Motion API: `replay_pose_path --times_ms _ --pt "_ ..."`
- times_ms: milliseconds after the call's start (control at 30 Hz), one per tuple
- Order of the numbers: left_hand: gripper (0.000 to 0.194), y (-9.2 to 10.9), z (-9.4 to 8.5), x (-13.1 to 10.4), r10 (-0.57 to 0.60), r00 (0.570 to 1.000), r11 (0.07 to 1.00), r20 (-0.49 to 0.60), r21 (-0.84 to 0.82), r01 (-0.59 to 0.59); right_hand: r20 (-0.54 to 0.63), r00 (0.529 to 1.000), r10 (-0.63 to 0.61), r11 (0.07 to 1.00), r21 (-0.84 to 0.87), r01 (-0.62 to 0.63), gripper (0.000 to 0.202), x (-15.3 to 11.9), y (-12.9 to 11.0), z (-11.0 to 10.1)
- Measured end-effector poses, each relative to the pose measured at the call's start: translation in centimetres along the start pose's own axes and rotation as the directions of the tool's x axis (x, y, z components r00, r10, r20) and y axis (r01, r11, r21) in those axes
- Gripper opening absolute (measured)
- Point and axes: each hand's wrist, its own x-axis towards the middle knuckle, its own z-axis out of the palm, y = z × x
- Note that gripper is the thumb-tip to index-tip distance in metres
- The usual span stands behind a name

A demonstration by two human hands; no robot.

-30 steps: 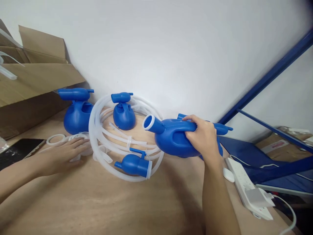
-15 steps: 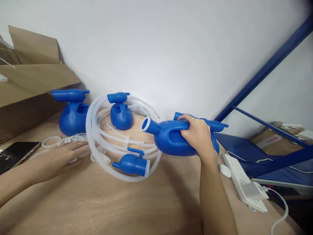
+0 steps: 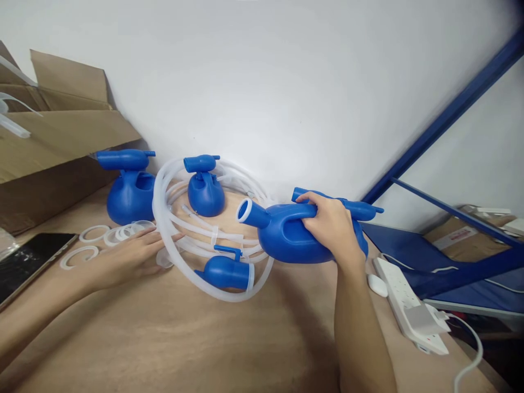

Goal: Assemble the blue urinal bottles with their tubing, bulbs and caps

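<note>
My right hand (image 3: 332, 226) is wrapped round the handle of a blue plastic urinal bottle (image 3: 282, 237), whose white-rimmed mouth points left. Behind it, partly hidden, lies another blue bottle part (image 3: 362, 210) with a narrow spout. My left hand (image 3: 131, 255) reaches over the table with fingers stretched out, the tips at the left side of a coiled translucent hose (image 3: 166, 226). Close by its fingers is a clear plastic piece (image 3: 164, 258). White rings (image 3: 67, 263) lie beside that hand. Within the coil's front sits a small blue spouted piece (image 3: 227, 273) with a white rim.
Two blue bottles with spouted tops stand at the back, one large (image 3: 129, 199) and one smaller (image 3: 206, 196). An open cardboard box (image 3: 69, 134) is at left, above a phone (image 3: 35, 262). At right are a power strip (image 3: 405, 305), a white case (image 3: 377, 285) and a blue metal frame (image 3: 442, 114).
My left hand has moved right, its fingertips now reaching the hose coil, and more of the white rings shows. My right hand keeps its hold on the bottle. The view has shifted slightly.
</note>
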Motion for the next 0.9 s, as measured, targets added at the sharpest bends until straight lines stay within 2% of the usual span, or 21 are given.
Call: replay_pose_path --times_ms 67,200,300,400,500,567,633,700,767,833,900 --pt "0.067 -0.3 -1.2 0.0 -0.019 1.000 0.997 0.022 -0.080 0.021 0.003 1.000 0.000 1.000 -0.003 0.000 0.045 0.0 0.0 -0.1" --pt "0.074 -1.1 -5.3 0.9 -0.108 0.992 0.939 0.060 -0.321 0.122 0.010 1.000 -0.007 1.000 0.009 0.007 0.044 0.1 -0.1 0.0" --pt "0.066 -1.2 -7.7 2.6 -0.120 0.993 0.859 0.002 -0.502 0.105 0.019 1.000 -0.020 1.000 0.015 0.019 0.043 0.1 -0.3 0.3" --pt "0.057 -0.9 -8.0 4.3 -0.156 0.987 0.709 -0.045 -0.701 0.080 0.032 0.999 -0.035 0.999 0.026 0.034 0.041 0.1 -0.5 0.5" --pt "0.060 -0.5 -7.2 5.2 -0.255 0.966 0.528 -0.051 -0.844 0.095 0.042 0.999 -0.034 0.999 0.039 0.032 0.042 0.1 -0.7 0.6" --pt "0.064 -0.3 -6.9 5.6 -0.345 0.935 0.437 -0.084 -0.896 0.081 0.041 0.999 -0.035 0.998 0.051 0.032 0.043 0.1 -0.7 0.7" --pt "0.065 -0.2 -7.1 6.0 -0.429 0.891 0.402 -0.150 -0.915 0.039 0.042 0.998 -0.036 0.998 0.060 0.033 0.044 0.1 -0.7 0.7" --pt "0.063 -0.2 -7.9 6.6 -0.463 0.861 0.421 -0.211 -0.907 0.005 0.044 0.999 -0.031 0.998 0.062 0.028 0.043 0.2 -0.7 0.7" --pt "0.060 -0.4 -9.0 7.4 -0.436 0.879 0.475 -0.194 -0.879 0.042 0.047 0.999 -0.026 0.998 0.063 0.023 0.044 0.2 -0.8 0.7" --pt "0.060 -0.6 -10.3 8.3 -0.393 0.905 0.604 -0.160 -0.788 0.123 0.049 0.998 -0.032 0.997 0.068 0.028 0.045 0.2 -1.0 0.7" --pt "0.062 -0.7 -11.6 9.3 -0.358 0.917 0.760 -0.175 -0.625 0.177 0.054 0.997 -0.047 0.996 0.081 0.042 0.045 0.2 -1.1 0.7"
